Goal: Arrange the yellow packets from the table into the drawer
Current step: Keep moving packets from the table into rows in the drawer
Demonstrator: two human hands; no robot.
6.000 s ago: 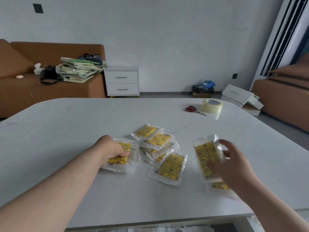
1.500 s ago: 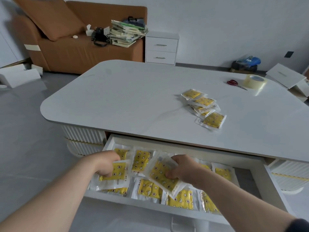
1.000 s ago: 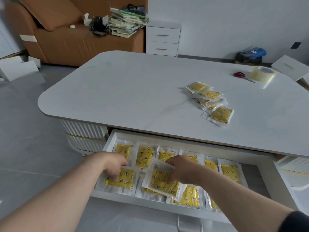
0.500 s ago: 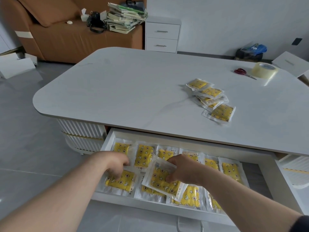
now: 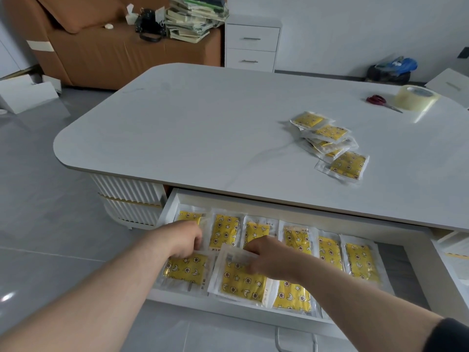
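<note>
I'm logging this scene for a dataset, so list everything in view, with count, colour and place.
table: one, white, centre
drawer: one, white, pulled open under the table's near edge
packets in the drawer: at least nine, yellow, two rows
packets on the table: about five, yellow, overlapping pile at right
scissors: one, red handles, table's far right
tape roll: one, pale yellowish, beside the scissors
sofa: one, brown, far left
paper stack: one, whitish, on the sofa
cabinet: one, white, right of the sofa
left hand: one, on the front-left packet; grip hidden
right hand: one, pinches a front-row packet
</note>
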